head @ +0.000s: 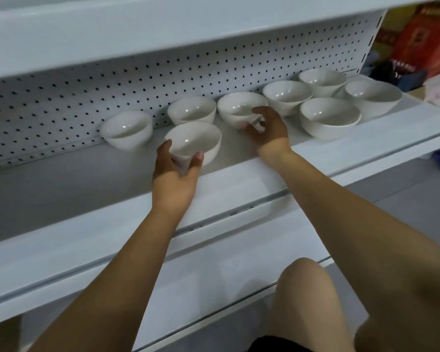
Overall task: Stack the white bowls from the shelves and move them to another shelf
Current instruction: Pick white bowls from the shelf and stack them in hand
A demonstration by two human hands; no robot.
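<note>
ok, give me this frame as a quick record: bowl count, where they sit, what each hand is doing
count: eight white bowls, all upright
location: one shelf, against the pegboard
left hand: grips the front bowl
right hand: fingers curled round the middle bowl
stacked: none clearly yet; frame is blurred

Location type: retail shop. Indicators: white metal gondola shelving (391,133) with a perforated back panel (112,80) and a slotted upright (374,34). Identical white bowls (328,115) are set out loose on one shelf (eight in view). Red packaged goods (424,39) occupy the neighbouring bay.
</note>
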